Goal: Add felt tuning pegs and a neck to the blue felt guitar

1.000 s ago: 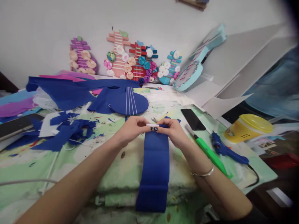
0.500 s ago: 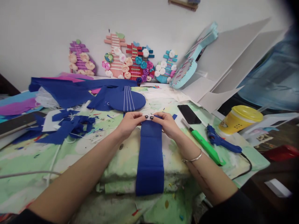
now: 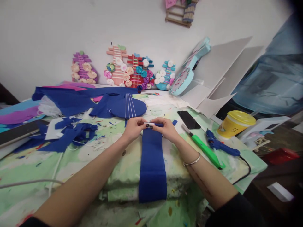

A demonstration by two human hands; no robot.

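A long blue fabric strip (image 3: 152, 164) lies lengthwise in front of me and hangs over the folded cloth's front edge. At its far end, my left hand (image 3: 134, 128) and my right hand (image 3: 166, 128) pinch a small white piece (image 3: 149, 124) together with the strip, thumbs side by side. Both hands are closed, and part of the white piece is hidden by the fingers. Just beyond them rests a blue guitar-shaped body (image 3: 129, 105) with white strings running down it.
Right of my arm lie a green cutter (image 3: 205, 149), a blue glue gun (image 3: 221, 145) and a black phone (image 3: 188, 119). A yellow tub (image 3: 233, 126) stands farther right. Blue scraps (image 3: 80, 130) are at left; decorated small guitars (image 3: 118, 67) lean on the wall.
The view has tilted up a little, so everything sits lower. My hands have rolled the white piece slightly at the strip's far end, and it shows more clearly between the fingers.
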